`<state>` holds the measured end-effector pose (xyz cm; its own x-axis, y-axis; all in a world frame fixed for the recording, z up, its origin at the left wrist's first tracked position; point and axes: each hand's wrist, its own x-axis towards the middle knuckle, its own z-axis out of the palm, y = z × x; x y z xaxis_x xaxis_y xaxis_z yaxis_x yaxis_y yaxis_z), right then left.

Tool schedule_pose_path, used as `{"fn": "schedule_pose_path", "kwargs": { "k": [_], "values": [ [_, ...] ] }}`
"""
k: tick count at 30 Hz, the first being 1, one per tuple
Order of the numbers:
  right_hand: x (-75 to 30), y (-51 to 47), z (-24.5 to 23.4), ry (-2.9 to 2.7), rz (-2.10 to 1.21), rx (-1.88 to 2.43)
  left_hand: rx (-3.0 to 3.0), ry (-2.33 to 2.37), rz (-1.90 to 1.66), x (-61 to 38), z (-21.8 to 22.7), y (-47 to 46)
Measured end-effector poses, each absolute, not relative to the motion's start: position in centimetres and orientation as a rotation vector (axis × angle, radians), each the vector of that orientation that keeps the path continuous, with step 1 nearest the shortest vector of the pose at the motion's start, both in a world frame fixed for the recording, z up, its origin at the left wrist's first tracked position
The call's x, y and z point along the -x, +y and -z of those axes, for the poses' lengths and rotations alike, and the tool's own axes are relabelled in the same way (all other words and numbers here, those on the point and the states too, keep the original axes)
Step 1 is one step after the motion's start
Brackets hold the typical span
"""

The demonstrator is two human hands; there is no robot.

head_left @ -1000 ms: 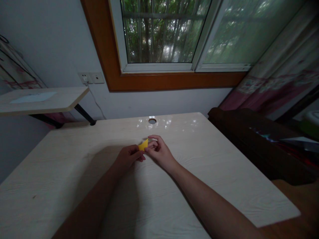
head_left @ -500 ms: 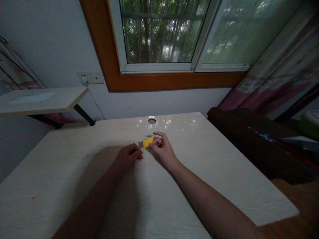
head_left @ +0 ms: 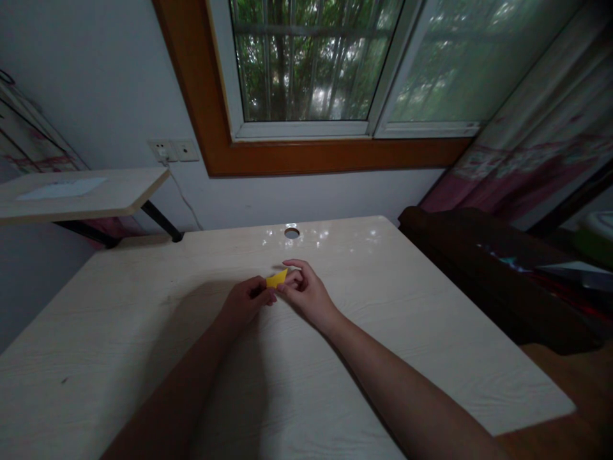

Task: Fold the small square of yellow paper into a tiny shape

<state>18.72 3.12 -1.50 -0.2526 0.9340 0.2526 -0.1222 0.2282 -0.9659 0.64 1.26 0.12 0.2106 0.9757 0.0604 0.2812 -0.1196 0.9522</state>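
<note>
A small folded piece of yellow paper [head_left: 276, 278] is held just above the pale wooden table [head_left: 143, 332], near its middle. My left hand [head_left: 244, 301] pinches the paper's left end with closed fingers. My right hand [head_left: 302, 291] pinches its right end between thumb and fingers, the index finger arched over it. Most of the paper is hidden by the fingertips.
A round cable hole [head_left: 292, 233] lies in the table beyond my hands. A smaller raised shelf [head_left: 76, 191] stands at the left below a wall socket [head_left: 174, 151]. A dark wooden bench [head_left: 483, 268] with items runs along the right edge, under a curtain.
Half a second ago only my right hand held the paper, a little apart from the left. Now both hands have come together and pinch it, and it has turned flatter.
</note>
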Motion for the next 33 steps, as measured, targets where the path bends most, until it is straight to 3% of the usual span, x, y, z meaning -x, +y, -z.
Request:
{"fn": "schedule_pose_path", "kwargs": {
  "k": [33],
  "values": [
    [-18.97, 3.48, 1.49, -1.389, -1.281, 0.83, -1.457, 1.212, -0.957, -0.86, -0.45, 1.22]
  ]
}}
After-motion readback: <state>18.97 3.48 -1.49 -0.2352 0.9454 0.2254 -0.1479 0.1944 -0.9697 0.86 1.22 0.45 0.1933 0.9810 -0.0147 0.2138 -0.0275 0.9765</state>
